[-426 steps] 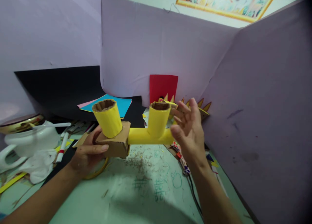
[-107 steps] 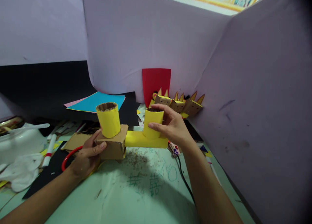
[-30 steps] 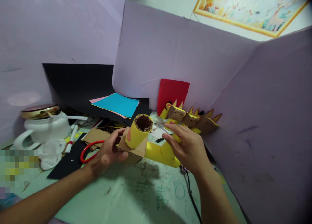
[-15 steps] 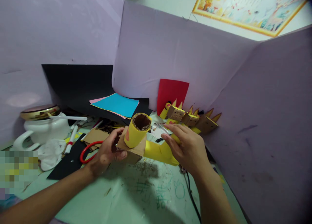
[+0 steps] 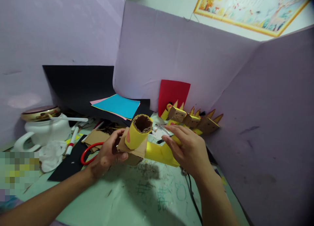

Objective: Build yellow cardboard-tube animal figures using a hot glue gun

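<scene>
My left hand [image 5: 110,150] grips a brown cardboard box [image 5: 133,155] from its left side, thumb at the front and fingers behind. On top of the box stands a short corrugated cardboard tube [image 5: 137,137] covered in yellow, with a pinkish patch on its side and its open end facing up. A yellow piece [image 5: 159,153] extends from the box to the right, its far end partly hidden by my right hand. My right hand [image 5: 188,145] rests over that end, fingers stretched out and thumb apart. Whether its palm presses the piece cannot be seen.
Several cardboard figures with yellow spikes [image 5: 192,118] stand at the back right, near red paper [image 5: 174,93]. Blue paper [image 5: 117,105] lies behind my left hand. Red-handled scissors [image 5: 85,154], a marker [image 5: 72,141] and a white mug [image 5: 46,131] are left. A black cable [image 5: 193,196] runs right.
</scene>
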A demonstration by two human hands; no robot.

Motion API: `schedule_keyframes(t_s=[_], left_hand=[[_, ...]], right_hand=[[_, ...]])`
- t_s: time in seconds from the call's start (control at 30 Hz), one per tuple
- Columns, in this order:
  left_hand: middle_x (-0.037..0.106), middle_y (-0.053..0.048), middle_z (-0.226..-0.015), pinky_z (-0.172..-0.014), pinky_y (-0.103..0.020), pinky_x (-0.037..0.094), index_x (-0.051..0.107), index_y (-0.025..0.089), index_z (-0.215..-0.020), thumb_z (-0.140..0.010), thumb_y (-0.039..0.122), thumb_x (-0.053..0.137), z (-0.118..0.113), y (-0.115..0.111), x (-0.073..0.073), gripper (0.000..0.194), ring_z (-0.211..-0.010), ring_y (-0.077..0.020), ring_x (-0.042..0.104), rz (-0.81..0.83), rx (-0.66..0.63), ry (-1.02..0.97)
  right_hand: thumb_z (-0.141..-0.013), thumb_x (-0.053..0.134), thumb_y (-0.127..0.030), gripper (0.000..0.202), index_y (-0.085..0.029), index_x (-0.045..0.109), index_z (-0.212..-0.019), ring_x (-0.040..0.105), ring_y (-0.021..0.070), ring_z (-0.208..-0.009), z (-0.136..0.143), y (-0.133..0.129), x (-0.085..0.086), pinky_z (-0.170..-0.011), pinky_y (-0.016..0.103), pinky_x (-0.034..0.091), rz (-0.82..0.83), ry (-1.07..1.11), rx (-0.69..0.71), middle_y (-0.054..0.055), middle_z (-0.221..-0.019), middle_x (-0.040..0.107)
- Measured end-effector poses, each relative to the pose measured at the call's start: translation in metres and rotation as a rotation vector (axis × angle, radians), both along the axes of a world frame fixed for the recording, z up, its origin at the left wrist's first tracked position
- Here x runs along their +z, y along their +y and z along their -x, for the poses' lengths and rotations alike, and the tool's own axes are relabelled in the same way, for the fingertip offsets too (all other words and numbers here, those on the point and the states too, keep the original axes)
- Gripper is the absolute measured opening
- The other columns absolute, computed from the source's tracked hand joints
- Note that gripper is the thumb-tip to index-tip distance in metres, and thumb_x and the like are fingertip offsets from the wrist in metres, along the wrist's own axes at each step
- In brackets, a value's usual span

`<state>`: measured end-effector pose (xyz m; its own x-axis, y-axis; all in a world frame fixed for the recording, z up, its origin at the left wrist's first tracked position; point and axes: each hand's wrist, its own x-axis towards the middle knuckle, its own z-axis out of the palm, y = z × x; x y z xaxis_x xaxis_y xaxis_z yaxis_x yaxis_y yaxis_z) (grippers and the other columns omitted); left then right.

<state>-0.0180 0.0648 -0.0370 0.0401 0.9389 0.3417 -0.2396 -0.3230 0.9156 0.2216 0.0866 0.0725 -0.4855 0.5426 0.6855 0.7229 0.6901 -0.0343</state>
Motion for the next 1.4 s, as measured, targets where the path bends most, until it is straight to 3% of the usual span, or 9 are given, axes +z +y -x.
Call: schedule_keyframes(t_s=[0.37, 1.07, 1.4], left_hand=[[0.056, -0.016, -0.127, -0.082, -0.037, 0.051, 0.041, 0.019, -0.132, -0.064, 0.035, 0.076, 0.0007, 0.0014, -0.0030, 0.078, -0.113, -0.0346, 0.055, -0.003, -0.006, 0.011], [0.057, -0.011, -0.125, -0.079, -0.033, 0.051, 0.043, 0.023, -0.130, -0.065, 0.033, 0.076, 0.0007, 0.0011, -0.0030, 0.073, -0.111, -0.0313, 0.056, 0.005, 0.008, 0.029], [0.056, -0.014, -0.126, -0.080, -0.034, 0.051, 0.043, 0.021, -0.129, -0.065, 0.034, 0.076, 0.0014, 0.0010, -0.0011, 0.073, -0.110, -0.0321, 0.056, -0.023, 0.012, 0.052]], right_hand=[[-0.090, 0.052, -0.037, 0.033, -0.011, 0.067, -0.104, 0.066, 0.0290, -0.090, 0.0004, -0.0003, 0.0005, -0.075, 0.042, 0.054, 0.006, 0.004, 0.003, 0.012, -0.100, 0.072], [-0.090, 0.051, -0.039, 0.035, -0.011, 0.068, -0.103, 0.067, 0.0293, -0.089, 0.0002, -0.0002, 0.0007, -0.074, 0.042, 0.054, 0.002, -0.001, -0.004, 0.012, -0.099, 0.072], [-0.089, 0.052, -0.037, 0.032, -0.012, 0.068, -0.102, 0.067, 0.0289, -0.088, 0.0009, -0.0002, 0.0004, -0.073, 0.042, 0.055, -0.017, -0.008, -0.018, 0.011, -0.099, 0.072]])
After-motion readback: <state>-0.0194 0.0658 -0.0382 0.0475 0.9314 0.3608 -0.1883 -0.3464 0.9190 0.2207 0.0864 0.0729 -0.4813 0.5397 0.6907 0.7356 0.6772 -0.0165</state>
